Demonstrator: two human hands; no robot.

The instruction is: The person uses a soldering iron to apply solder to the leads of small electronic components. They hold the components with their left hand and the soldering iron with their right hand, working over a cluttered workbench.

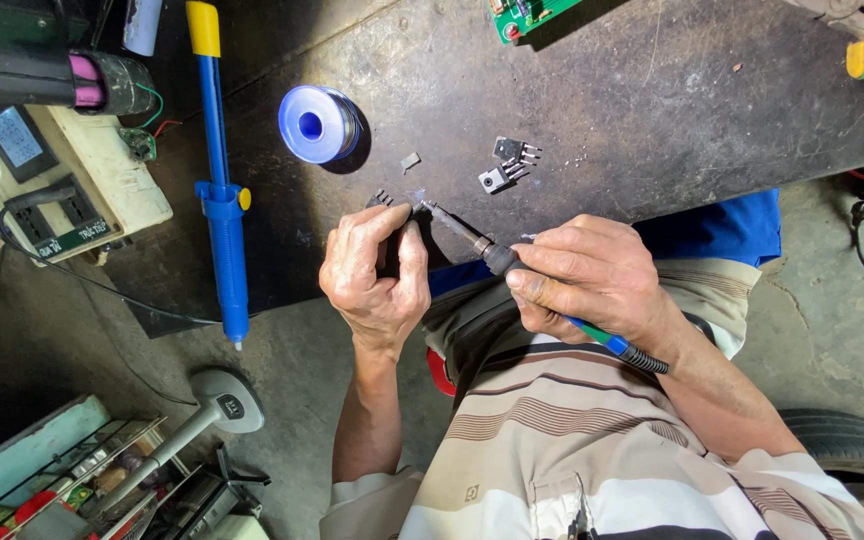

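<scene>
A small black part with metal legs (382, 198) sits near the middle of the frame, at the near edge of the dark workbench (652, 110), pinched between the thumb and fingertips of the left hand (377, 270), whose fingers are closed narrowly around it. The metal tip of a soldering iron (472, 238) touches or nearly touches that part from the right; the exact contact is too small to tell. The right hand (592, 275) wraps tightly round the iron's dark grip, and its green and blue cord end runs out towards the lower right over the person's striped shirt (592, 440). Just above and to the right of the hands lie two more black parts with legs (508, 165), close together, and a tiny grey scrap (410, 160) beside them. Further up and left stands a blue spool of solder wire (318, 123). At the left edge of the bench lies a long blue suction pump with a yellow end (220, 180). A green circuit board (527, 15) shows at the top edge.
</scene>
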